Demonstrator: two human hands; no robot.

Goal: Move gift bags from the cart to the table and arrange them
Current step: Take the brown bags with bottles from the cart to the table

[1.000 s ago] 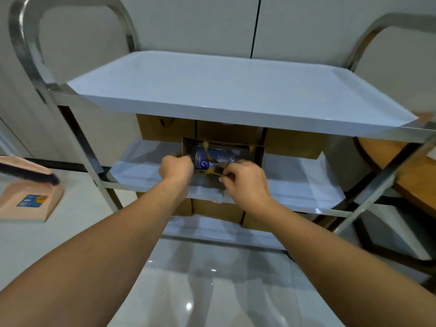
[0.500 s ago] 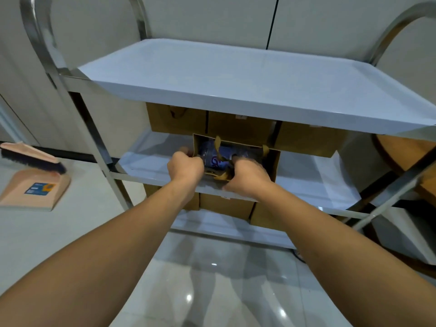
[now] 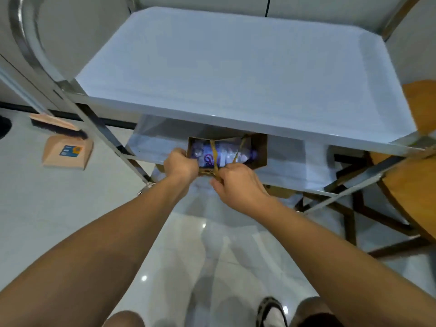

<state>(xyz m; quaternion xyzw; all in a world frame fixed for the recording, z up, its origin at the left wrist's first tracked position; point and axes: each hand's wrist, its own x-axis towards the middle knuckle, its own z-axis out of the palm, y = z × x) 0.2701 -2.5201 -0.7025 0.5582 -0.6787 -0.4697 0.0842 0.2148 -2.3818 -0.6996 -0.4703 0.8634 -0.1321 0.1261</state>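
Bag (image 3: 259,149) of brown paper stood open-mouthed on the middle shelf (image 3: 290,171) of the cart (image 3: 212,74), at its front edge under the wide white top shelf. Inside it lay a clear plastic bottle (image 3: 224,156) on its side, with a purple mark on its label; two thin cord handles crossed over it. The left hand (image 3: 180,164) gripped the bag's near left corner, fingers curled over the rim. The right hand (image 3: 238,185) pinched the near handle (image 3: 215,172) just below the bag's front edge, fingers bent round the cord. Both forearms reached in from below, close together. More brown paper showed on the lowest shelf beneath the hands, mostly hidden, so its contents could not be told. On the tiled floor (image 3: 70,220) to the left lay a dustpan (image 3: 67,154) with a brush (image 3: 56,125) resting across its back edge. A round wooden bench (image 3: 415,185) stood at the right, touching or just beside the cart's frame; which, could not be told.
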